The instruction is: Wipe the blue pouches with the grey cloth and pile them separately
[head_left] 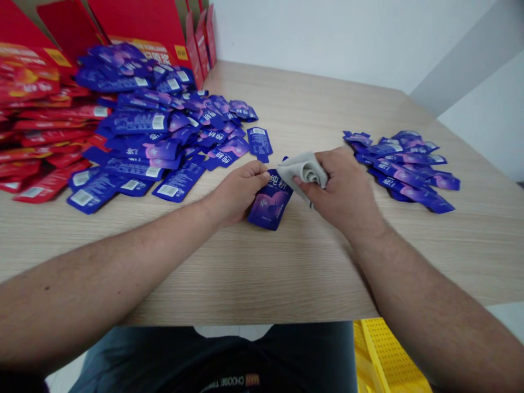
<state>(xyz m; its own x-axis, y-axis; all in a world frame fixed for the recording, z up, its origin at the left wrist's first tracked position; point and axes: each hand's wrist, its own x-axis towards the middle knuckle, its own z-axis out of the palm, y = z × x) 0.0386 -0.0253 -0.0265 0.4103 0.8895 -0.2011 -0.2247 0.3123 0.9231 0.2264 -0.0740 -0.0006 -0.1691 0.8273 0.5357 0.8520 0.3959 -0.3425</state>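
My left hand pinches the left edge of a blue and purple pouch at the middle of the table. In my right hand is a folded light grey cloth, whose left corner touches the top of that pouch. The pouch lies with its printed front up and its narrow end away from me. Just beyond it, a single blue pouch rests with its barcode side up.
A large heap of blue pouches lies at the left, beside stacked red pouches. Red boxes stand behind them. Several blue pouches are piled at the right. A yellow crate is below the wooden table's edge.
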